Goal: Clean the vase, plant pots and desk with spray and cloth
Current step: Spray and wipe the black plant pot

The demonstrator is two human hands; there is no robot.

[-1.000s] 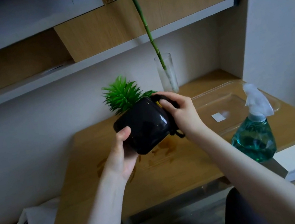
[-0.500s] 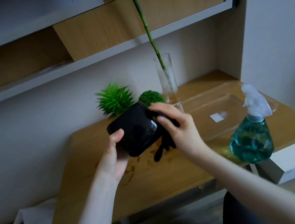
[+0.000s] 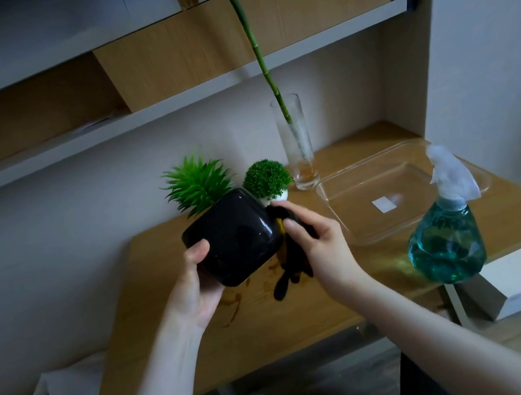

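Left hand (image 3: 194,285) is gripping the black plant pot (image 3: 233,237) from below, thumb on its near face, holding it tilted above the wooden desk (image 3: 306,307). Spiky green plant (image 3: 197,182) is sticking out of the pot's far end. Right hand (image 3: 321,244) is clutching a dark cloth (image 3: 293,261), pressing it against the pot's right side. Behind the pot: small round plant in a white pot (image 3: 268,180), then the glass vase (image 3: 294,142). Right of the pot: clear tray (image 3: 332,198), then the teal spray bottle (image 3: 445,234).
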